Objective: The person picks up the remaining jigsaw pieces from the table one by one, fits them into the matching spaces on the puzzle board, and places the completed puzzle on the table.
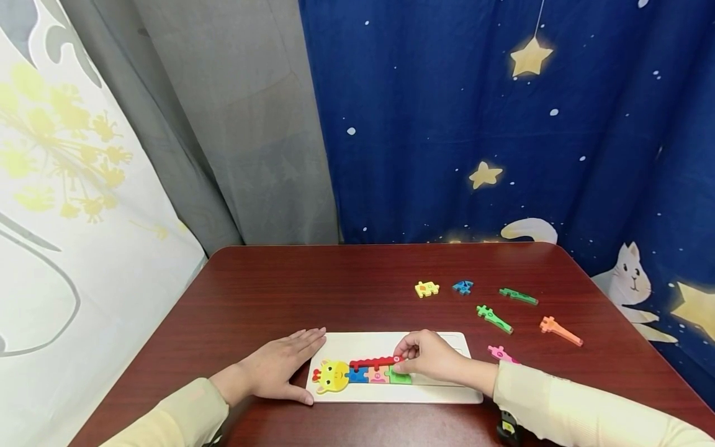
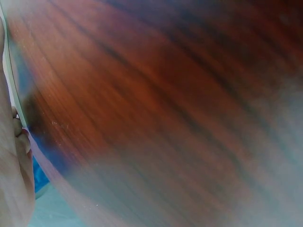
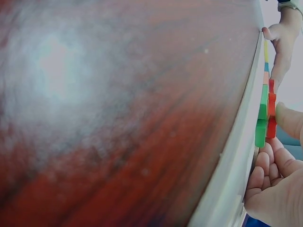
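Note:
A white puzzle board (image 1: 346, 343) lies near the table's front edge. In its recess a yellow giraffe head (image 1: 333, 376) joins a blue piece (image 1: 358, 375), a pink piece (image 1: 378, 375) and a green piece (image 1: 400, 377). My right hand (image 1: 429, 356) pinches the right end of a long red scalloped piece (image 1: 371, 362), which lies along the upper edge of the joined row. In the right wrist view the red piece (image 3: 271, 111) overlaps the row beside my thumb. My left hand (image 1: 282, 365) rests with straight fingers at the board's left edge; only a sliver of it shows in the left wrist view.
Beyond the board lie loose pieces: yellow (image 1: 427, 289), blue (image 1: 463, 287), dark green (image 1: 518, 296), light green (image 1: 494, 319), orange (image 1: 561, 330). A pink piece (image 1: 502, 354) sits close to my right forearm. Curtains (image 1: 419, 124) hang behind the brown table (image 1: 279, 285).

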Action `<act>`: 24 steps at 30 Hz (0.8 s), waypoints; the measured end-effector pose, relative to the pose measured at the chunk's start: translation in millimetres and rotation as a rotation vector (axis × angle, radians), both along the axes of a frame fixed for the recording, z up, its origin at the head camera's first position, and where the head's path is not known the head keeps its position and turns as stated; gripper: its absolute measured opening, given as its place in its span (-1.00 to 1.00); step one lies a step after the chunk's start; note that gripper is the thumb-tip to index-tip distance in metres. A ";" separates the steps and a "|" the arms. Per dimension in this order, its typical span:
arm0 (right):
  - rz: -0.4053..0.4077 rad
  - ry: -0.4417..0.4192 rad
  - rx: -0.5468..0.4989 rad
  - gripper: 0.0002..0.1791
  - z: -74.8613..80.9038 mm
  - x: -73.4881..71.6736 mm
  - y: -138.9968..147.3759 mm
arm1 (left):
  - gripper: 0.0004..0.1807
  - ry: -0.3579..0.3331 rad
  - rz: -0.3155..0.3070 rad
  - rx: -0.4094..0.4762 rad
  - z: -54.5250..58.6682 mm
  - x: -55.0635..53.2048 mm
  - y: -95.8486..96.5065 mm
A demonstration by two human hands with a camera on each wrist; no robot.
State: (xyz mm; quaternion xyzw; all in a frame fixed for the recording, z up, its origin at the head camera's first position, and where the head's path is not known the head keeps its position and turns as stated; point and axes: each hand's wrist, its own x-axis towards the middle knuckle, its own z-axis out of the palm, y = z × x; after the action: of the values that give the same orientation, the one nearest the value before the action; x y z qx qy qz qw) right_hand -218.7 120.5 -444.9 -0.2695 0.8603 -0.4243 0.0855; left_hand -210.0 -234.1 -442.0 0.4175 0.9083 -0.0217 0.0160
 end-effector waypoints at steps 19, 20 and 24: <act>0.000 -0.003 -0.003 -0.79 0.5 -1.1 -0.8 | 0.19 0.004 -0.001 0.008 -2.5 -0.3 -0.8; -0.001 -0.007 -0.009 -0.78 0.5 -1.2 -0.6 | 0.19 0.003 -0.002 0.009 -2.3 -0.2 -0.7; -0.011 -0.017 -0.030 -0.78 0.1 -1.5 0.3 | 0.18 0.003 -0.004 0.012 -1.5 0.0 -0.5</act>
State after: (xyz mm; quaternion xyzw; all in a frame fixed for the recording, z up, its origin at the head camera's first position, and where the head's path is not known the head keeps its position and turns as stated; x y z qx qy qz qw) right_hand -220.1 120.9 -444.9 -0.2626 0.8544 -0.4400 0.0863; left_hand -209.9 -234.6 -443.6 0.4196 0.9075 -0.0169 0.0121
